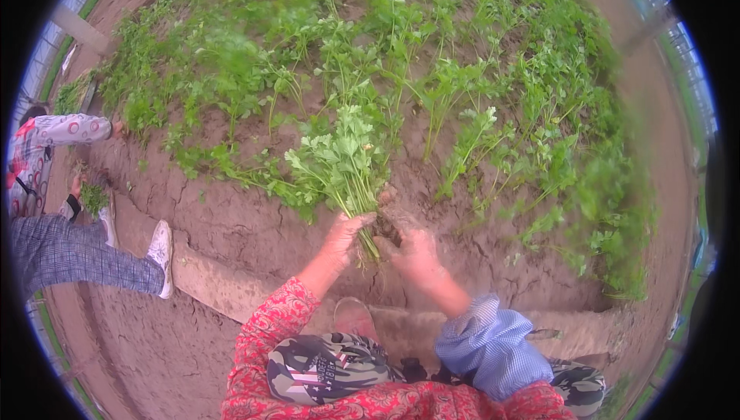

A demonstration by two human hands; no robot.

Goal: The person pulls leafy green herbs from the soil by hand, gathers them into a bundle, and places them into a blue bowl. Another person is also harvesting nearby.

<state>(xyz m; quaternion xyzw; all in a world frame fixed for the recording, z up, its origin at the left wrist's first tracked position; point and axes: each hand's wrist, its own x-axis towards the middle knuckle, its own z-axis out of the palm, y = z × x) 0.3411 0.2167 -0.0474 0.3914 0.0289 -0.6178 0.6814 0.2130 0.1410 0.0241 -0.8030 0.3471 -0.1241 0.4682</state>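
Observation:
My left hand [342, 240] is closed around the lower stems of a bunch of leafy green plants [350, 159], which look like celery or parsley. The leaves point away from me, and thin roots hang below the stems. Just to the right, my right hand [409, 240] is beside the stem ends, muddy, with thumb and fingers apart; no plant shows in it. Its fingertips are partly blurred against the soil. Rooted plants of the same kind [445, 90] grow in the cracked brown soil [231, 217] beyond both hands.
A co-worker's sleeve [75, 129] reaches towards the plants at the left; that person's other hand [76, 185] is near a small green bunch [93, 199]. Their white shoe [160, 252] rests near a pale raised strip [219, 290] along the bed. Posts [81, 29] stand at the edges.

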